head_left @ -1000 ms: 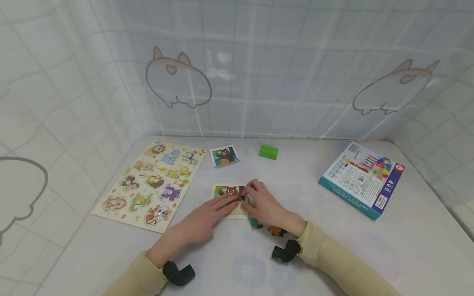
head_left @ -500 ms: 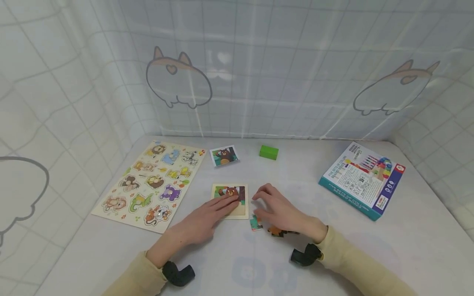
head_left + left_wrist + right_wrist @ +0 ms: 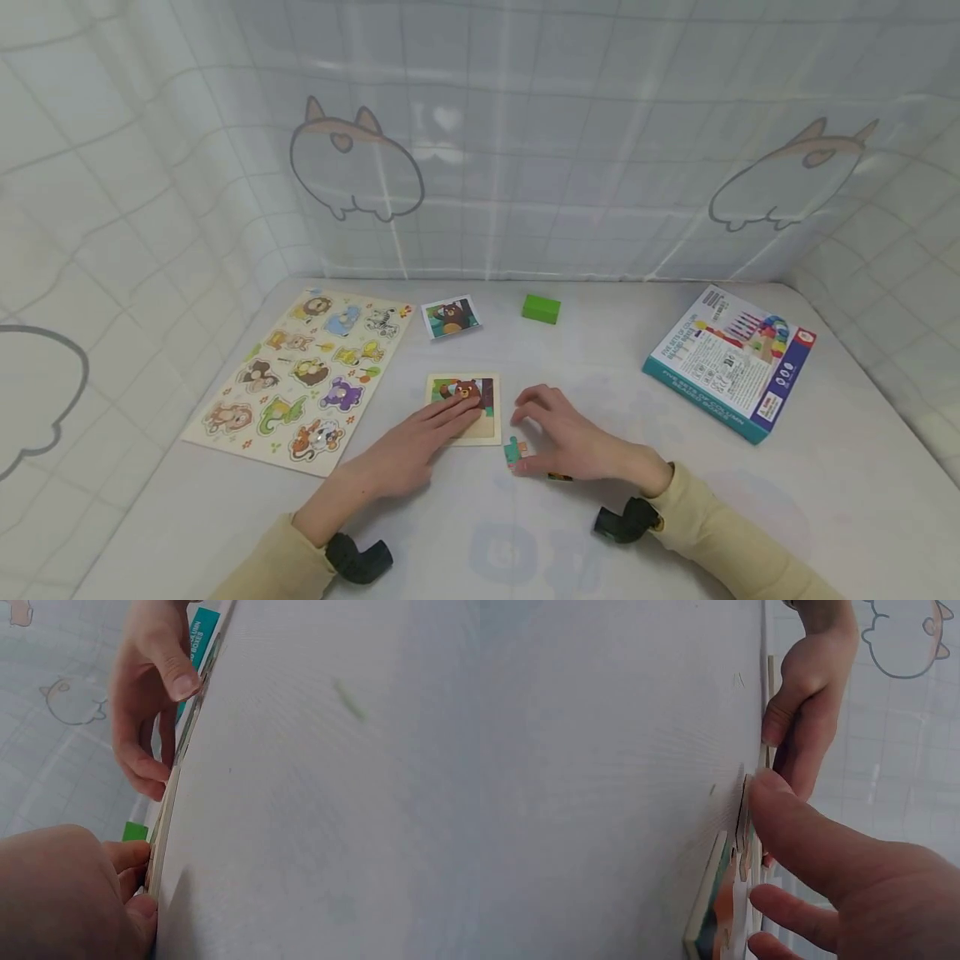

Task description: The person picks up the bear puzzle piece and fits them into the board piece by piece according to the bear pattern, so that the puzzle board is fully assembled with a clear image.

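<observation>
A small wooden jigsaw tray [image 3: 498,392] with a bear picture [image 3: 467,387] in its upper part and bare wood in its lower part lies on the table. My left hand [image 3: 411,448] rests on it with straight fingers, covering its lower left. Just right of the tray, my right hand [image 3: 570,437] spreads its thumb and fingers apart. Its thumb is right at a teal jigsaw piece [image 3: 513,452], which lies flat. Another piece, dark and orange [image 3: 560,477], is mostly hidden under the right hand. In the right wrist view, a thick-edged piece [image 3: 709,900] shows below the thumb.
An animal puzzle board [image 3: 300,375] lies at the left. Behind the tray are a bear picture card [image 3: 450,317] and a green block [image 3: 542,309]. A teal and white toy box [image 3: 731,362] lies at the right. A patterned curtain [image 3: 525,167] hangs behind the table.
My right hand has drawn back from the tray to the right and lowered its thumb to the teal piece. A dark tree section now shows uncovered in the tray. The left hand has stayed put.
</observation>
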The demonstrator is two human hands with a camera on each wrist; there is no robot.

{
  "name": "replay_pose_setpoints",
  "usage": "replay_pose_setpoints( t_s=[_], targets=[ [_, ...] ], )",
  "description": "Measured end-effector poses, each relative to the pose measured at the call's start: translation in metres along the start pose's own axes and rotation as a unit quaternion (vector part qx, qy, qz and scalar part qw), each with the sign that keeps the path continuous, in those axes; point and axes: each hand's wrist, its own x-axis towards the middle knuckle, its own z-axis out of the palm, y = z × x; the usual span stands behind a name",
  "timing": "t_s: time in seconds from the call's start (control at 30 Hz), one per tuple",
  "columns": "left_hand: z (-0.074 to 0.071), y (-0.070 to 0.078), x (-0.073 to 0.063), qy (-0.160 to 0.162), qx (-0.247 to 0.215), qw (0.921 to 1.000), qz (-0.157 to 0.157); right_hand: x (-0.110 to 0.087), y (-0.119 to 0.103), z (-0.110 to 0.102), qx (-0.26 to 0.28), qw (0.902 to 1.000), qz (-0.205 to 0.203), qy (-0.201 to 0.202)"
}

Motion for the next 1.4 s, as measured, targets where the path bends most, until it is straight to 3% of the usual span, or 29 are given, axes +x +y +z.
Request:
replay_pose_setpoints(
  t_s=[0.43,0.63,0.93,1.4],
  targets=[
    [0.002,0.0007,-0.0002,0.008,-0.041,0.9986,-0.033,-0.0013,0.0023,0.0024,-0.011,0.9991,-0.039,0.014],
    [0.001,0.0008,0.0002,0.013,-0.058,0.998,-0.024,-0.0018,0.0028,0.0013,-0.004,0.9994,-0.031,0.012],
    [0.0016,-0.0005,0.0005,0.006,-0.043,0.999,-0.012,-0.001,0.0017,0.0006,0.0,0.9999,-0.016,0.004],
    [0.0021,-0.0018,0.0004,0.006,-0.051,0.9985,-0.021,-0.0017,0.0016,0.0,-0.004,0.9997,-0.021,0.01]
  ],
)
